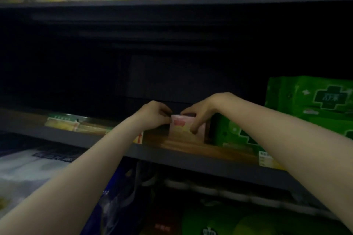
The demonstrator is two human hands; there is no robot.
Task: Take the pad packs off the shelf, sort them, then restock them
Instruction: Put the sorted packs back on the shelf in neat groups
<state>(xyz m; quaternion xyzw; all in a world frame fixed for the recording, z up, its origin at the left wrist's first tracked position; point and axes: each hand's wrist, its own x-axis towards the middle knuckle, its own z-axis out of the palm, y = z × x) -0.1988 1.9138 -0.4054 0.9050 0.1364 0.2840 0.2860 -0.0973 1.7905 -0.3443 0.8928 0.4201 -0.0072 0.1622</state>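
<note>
A small pink pad pack [181,127] stands upright on the wooden middle shelf [183,144], just left of the green packs. My left hand [152,115] pinches its upper left corner. My right hand [198,115] grips its top and right side, with fingers over the front. Green pad packs [309,99] are stacked on the same shelf at the right, with a lower green pack [235,133] beside the pink one. The back of the shelf is dark and hidden.
The upper shelf [172,2] carries tissue and paper packs with price tags along its edge. Price tags [63,123] also line the middle shelf's left front. Below are white packs [23,168] at left, dark blue bags and green packs [229,223].
</note>
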